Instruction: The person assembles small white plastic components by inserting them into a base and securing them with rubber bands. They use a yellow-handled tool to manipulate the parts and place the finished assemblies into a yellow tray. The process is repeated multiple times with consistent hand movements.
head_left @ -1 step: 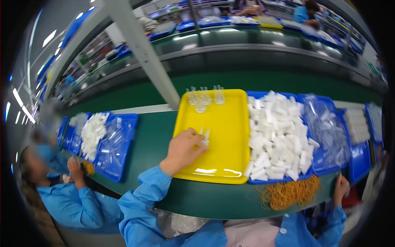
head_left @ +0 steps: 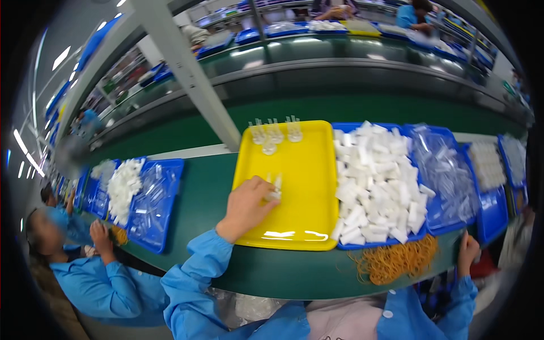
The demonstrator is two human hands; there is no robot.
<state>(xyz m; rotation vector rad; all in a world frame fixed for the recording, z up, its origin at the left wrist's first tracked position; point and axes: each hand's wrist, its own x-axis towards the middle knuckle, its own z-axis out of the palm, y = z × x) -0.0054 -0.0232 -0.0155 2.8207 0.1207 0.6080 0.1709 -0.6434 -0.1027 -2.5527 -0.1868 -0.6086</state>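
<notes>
We have our left hand out over the yellow tray, its grip closed around a small bundle of clear plastic pieces whose tips stick up just past the fingertips. The bundle sits low on the tray, touching or nearly touching it; we cannot tell which.

Farther out from that grip, at the tray's far rim, four or so finished clear bundles already stand upright in a short row. Most of the tray between them and our hand is bare, so we judge the work to be in its early part, with only a small share of the pieces set out.

To the right of the grip, the blue tray is heaped with white pieces, a large stock not yet used. Beyond it, another blue tray holds clear plastic bags. A heap of orange rubber bands lies on the green surface near our right hand, which curls over the near edge of the surface, holding nothing that we can see.
</notes>
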